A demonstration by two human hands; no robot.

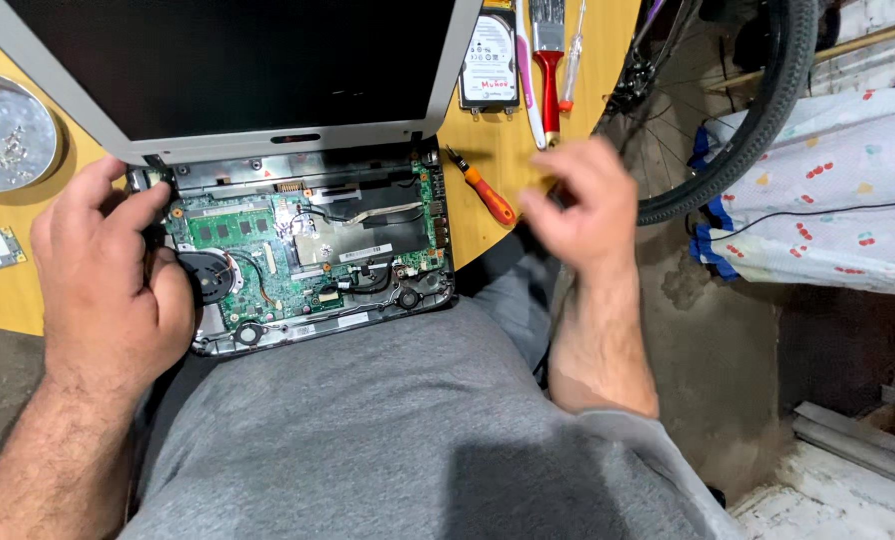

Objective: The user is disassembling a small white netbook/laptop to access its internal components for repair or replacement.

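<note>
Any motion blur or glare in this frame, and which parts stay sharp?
Head view: the right hand is smeared by motion blur; the left hand and the laptop's circuit board are sharp; the metal dish shows soft glare; lighting is even, without hard shadows.

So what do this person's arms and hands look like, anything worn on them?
Both hands are bare: the left hand and right hand wear no gloves, rings or watch. The forearms are uncovered and hairy, with no sleeves reaching them. A grey fabric shirt covers the torso below.

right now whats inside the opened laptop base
Inside the laptop base: a green circuit board, a round black fan, black cables. The left hand covers the left edge; anything beneath the board is hidden.
</note>
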